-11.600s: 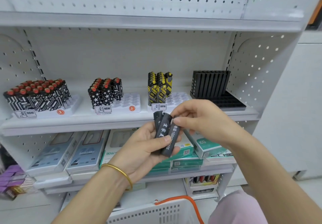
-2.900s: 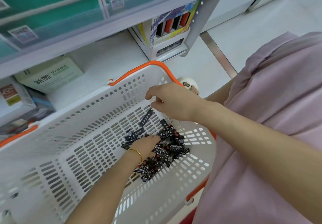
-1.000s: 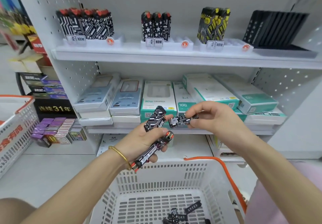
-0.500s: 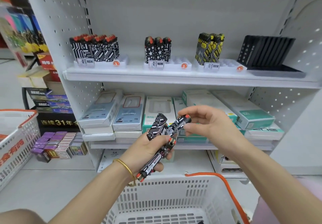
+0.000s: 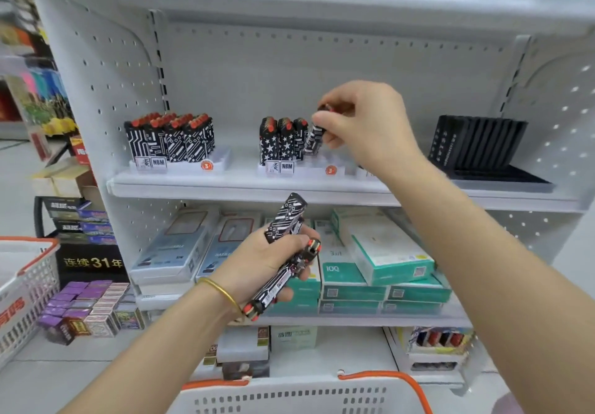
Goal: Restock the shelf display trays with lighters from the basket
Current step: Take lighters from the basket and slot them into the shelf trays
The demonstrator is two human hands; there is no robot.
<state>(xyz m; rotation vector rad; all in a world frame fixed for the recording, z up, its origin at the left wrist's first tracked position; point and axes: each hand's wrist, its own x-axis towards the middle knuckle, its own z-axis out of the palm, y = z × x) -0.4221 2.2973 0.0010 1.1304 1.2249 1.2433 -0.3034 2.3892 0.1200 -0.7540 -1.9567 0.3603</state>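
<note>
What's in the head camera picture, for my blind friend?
The right hand pinches a black patterned lighter at the white plastic display tray, beside star-printed lighters. The left hand grips more red-capped lighters above the white orange-handled basket.

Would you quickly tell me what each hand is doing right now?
Left hand: grips several patterned lighters.
Right hand: pinches one lighter over the middle tray.

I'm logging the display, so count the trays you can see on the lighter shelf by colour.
White: 2, the left tray and the middle tray.
Black: 1, the black tray.
Total: 3; the right forearm may hide another.
</note>
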